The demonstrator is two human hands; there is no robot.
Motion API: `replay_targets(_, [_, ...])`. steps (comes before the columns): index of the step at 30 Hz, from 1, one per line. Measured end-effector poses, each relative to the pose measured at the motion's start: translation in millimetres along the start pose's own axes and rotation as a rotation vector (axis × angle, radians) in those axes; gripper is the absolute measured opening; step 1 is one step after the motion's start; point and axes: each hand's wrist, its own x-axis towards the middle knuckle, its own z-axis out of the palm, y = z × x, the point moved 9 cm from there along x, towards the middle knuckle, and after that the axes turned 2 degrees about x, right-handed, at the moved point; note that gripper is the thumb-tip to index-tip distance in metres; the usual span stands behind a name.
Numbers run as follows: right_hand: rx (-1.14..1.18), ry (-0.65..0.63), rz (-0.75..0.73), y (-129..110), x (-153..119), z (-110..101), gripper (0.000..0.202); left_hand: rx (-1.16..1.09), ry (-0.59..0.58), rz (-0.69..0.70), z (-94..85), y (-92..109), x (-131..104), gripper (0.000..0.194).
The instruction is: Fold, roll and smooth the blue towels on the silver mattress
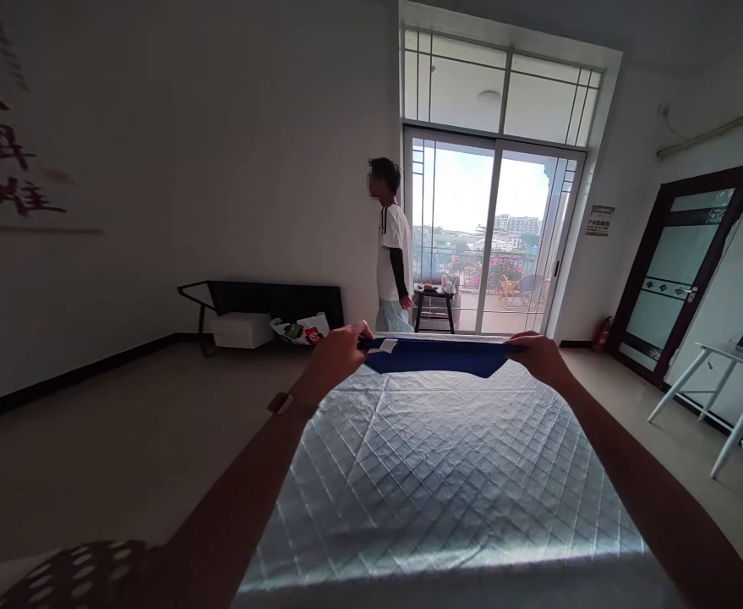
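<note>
A dark blue cloth point(438, 357) is stretched between my two hands above the far part of a bed or table with a white quilted cover point(460, 457). My left hand point(341, 348) is closed on its left end, beside a small white patch or label. At the right end, my right hand point(536, 353) pinches the cloth. The lower edge of the cloth hangs free. Both arms reach forward over the sides of the quilted cover.
Beyond the cover a person point(396, 254) in a white shirt stands side-on. A black bench point(275, 298) with a white box point(240, 331) is at the left wall. A dark stool point(434, 296) stands by the glass doors, a white table point(739, 355) at the right.
</note>
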Motion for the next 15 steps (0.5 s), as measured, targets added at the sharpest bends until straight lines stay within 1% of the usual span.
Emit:
replay_targets(1, [0.016,-0.001,0.007,8,-16,11,0.024,0.076,-0.019,0.002,13.2,-4,-14,0.014])
replay_targets(3, [0.043,-0.041,0.051,28,-57,41,0.026,0.223,-0.117,0.004,50.9,-15,-51,0.018])
replay_targets(5, [0.042,-0.121,0.128,48,-102,74,0.027,0.304,-0.273,-0.019,95.6,-29,-96,0.025])
replay_targets(6, [0.019,-0.159,0.196,58,-124,88,0.027,0.341,-0.352,-0.039,116.2,-36,-118,0.029])
replay_targets(7, [-0.003,-0.188,0.256,66,-143,100,0.027,0.373,-0.441,-0.041,135.8,-42,-139,0.034])
replay_targets(8, [-0.018,-0.208,0.294,71,-159,108,0.028,0.403,-0.501,-0.036,150.4,-45,-157,0.038])
replay_targets(9, [-0.03,-0.222,0.323,75,-173,113,0.028,0.43,-0.539,-0.031,160.5,-48,-171,0.043])
replay_targets(11, [-0.036,-0.236,0.346,76,-190,117,0.032,0.472,-0.562,-0.011,169.4,-49,-188,0.051])
replay_targets(15, [-0.048,-0.239,0.348,75,-210,115,0.045,0.508,-0.549,0.054,165.2,-42,-201,0.057])
